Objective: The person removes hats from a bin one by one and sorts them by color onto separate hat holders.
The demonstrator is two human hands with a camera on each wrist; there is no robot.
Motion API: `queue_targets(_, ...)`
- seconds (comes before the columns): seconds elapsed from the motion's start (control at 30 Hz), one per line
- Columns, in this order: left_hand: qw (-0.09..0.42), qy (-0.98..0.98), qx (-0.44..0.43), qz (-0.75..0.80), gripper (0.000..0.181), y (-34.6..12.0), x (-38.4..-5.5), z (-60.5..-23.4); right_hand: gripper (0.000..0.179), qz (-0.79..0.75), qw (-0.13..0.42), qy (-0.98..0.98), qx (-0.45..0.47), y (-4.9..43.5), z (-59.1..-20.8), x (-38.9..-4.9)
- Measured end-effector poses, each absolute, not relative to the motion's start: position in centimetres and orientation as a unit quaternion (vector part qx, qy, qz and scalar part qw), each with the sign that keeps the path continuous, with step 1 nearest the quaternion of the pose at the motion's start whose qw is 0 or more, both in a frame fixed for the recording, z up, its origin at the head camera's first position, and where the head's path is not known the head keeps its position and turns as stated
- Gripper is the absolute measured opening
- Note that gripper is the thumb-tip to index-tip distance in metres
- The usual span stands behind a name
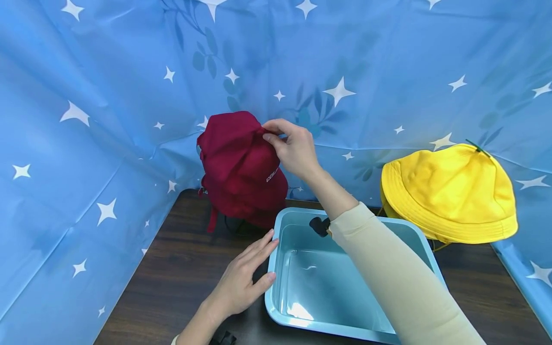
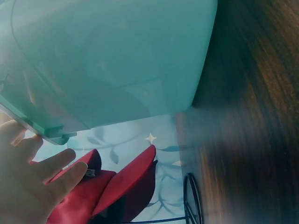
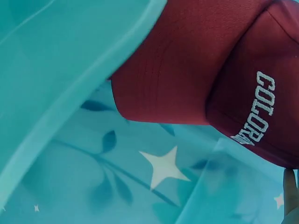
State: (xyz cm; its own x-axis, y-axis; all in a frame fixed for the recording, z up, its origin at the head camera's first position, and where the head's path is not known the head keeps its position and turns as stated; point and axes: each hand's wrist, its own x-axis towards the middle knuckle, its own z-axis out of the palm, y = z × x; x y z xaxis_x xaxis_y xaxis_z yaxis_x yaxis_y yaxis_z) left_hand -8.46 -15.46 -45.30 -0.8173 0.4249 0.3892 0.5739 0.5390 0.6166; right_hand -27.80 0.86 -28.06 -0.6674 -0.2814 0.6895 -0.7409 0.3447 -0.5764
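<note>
A dark red baseball cap (image 1: 235, 163) with white lettering stands at the back left, its stiff brim (image 3: 163, 70) pointing down. My right hand (image 1: 297, 149) pinches the crown fabric near the top between thumb and fingers; only a fingertip (image 3: 290, 189) shows in the right wrist view. Fingers spread, my left hand (image 1: 241, 280) rests against the left rim of a light blue plastic tub (image 1: 327, 326). From the left wrist, the tub's side wall (image 2: 140, 60) fills the upper part, with the cap (image 2: 124, 186) beyond my fingers.
A yellow bucket hat (image 1: 448, 191) with a green stem sits at the back right, behind the tub. Black wire (image 2: 192, 198) curves under the red cap. The dark wooden table (image 1: 172, 287) meets a blue star-patterned cloth (image 1: 129, 96) at the back and sides.
</note>
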Motion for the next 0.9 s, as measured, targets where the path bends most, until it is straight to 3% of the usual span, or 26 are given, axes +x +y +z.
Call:
queue_targets(0.37, 0.101, -0.871, -0.291, -0.383, 0.061, -15.4, -8.6, -45.5, 0.021, 0.428, 0.257, -0.799, 0.334, -0.2, -29.9, -28.0)
queue_targets(0.9, 0.104, -0.870, -0.293, -0.382, 0.061, -15.4, -8.7, -45.5, 0.022, 0.409, 0.221, -0.830, 0.307, -0.8, -31.3, -28.8)
